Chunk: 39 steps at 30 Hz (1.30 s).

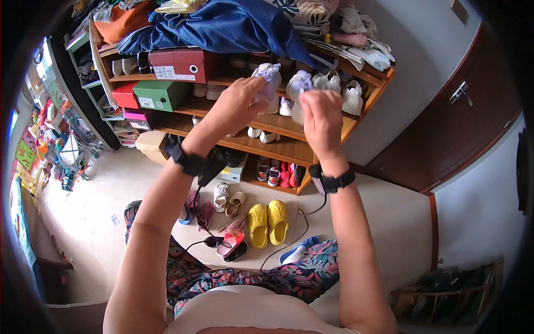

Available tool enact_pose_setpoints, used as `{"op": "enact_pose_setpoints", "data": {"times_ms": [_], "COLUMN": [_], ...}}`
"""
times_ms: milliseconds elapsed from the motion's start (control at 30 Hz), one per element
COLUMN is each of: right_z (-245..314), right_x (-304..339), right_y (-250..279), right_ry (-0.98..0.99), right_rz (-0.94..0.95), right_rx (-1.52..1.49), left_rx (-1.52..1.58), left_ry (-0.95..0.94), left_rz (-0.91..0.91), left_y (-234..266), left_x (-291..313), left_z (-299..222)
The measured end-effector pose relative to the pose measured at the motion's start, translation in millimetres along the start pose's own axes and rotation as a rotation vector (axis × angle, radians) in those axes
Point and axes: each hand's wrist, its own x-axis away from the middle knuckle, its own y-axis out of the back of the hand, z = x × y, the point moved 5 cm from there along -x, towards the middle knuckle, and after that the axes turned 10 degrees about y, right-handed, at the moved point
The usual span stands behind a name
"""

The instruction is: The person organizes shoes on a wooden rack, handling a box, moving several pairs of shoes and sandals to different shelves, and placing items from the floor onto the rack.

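Pale shoes (pixel 268 72) in both hands (pixel 238 103), rack (pixel 297 149) holding footwear (pixel 352 101), boxes (pixel 177 89)

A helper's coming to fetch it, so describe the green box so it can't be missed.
Find the wooden rack with the blue cloth on top. On its left side, go one shelf below the maroon box. The green box sits there, just right of the red box, its green colour setting it apart from both.

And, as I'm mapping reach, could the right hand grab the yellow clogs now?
Probably not: the right hand appears occupied with a pale shoe, well above the yellow clogs on the floor.
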Motion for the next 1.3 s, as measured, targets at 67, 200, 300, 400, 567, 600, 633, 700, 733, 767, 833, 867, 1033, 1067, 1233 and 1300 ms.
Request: {"op": "enact_pose_setpoints", "data": {"times_ms": [67, 200, 300, 400, 567, 600, 633, 700, 733, 767, 833, 867, 1033, 1067, 1233, 1300], "right_z": [-17, -62, -56, -40, -45, -49, -50, -53, -57, -66, -78, -81, -81, -80, -65, -70], "right_x": [-10, 0, 8, 21, 33, 28, 25, 25, 25, 30, 32, 35, 37, 34, 29, 36], "right_y": [-12, -50, -71, -52, -49, -54, -55, -58, -60, -67, -77, -83, -101, -101, -77, -88], "right_ry": [0.003, -0.077, -0.070, -0.159, -0.363, -0.378, -0.374, -0.467, -0.454, -0.446, -0.466, -0.463, -0.501, -0.522, -0.477, -0.533], "right_rz": [-0.011, 0.045, 0.071, 0.005, 0.254, 0.254, 0.228, 0.210, 0.202, 0.199, 0.185, 0.193, 0.257, 0.233, 0.172, 0.198], "right_rx": [0.045, 0.027, -0.029, 0.047, 0.209, 0.150, 0.098, 0.030, 0.015, 0.049, 0.082, 0.121, 0.198, 0.168, 0.217, 0.159], "left_rx": [-0.023, -0.010, -0.136, -0.116, -0.041, -0.053, -0.065, -0.075, -0.073, -0.070, -0.088, -0.065, -0.062, -0.075, -0.067, -0.043], "left_ry": [-0.062, -0.087, -0.177, 0.126, 0.235, 0.219, 0.202, 0.172, 0.183, 0.194, 0.174, 0.207, 0.174, 0.152, 0.175, 0.123], "left_rz": [-0.024, -0.069, -0.136, -0.161, -0.159, -0.158, -0.158, -0.192, -0.192, -0.191, -0.236, -0.217, -0.271, -0.254, -0.208, -0.274], "left_y": [-7, -43, -53, -54, -63, -63, -63, -63, -64, -65, -66, -67, -70, -70, -73, -80], "left_x": [-22, -69, -75, -60, -57, -59, -60, -55, -55, -55, -54, -56, -60, -63, -55, -60], "left_z": [11, 32, 43, 35, 48, 53, 57, 57, 55, 52, 50, 53, 55, 57, 50, 64]}}
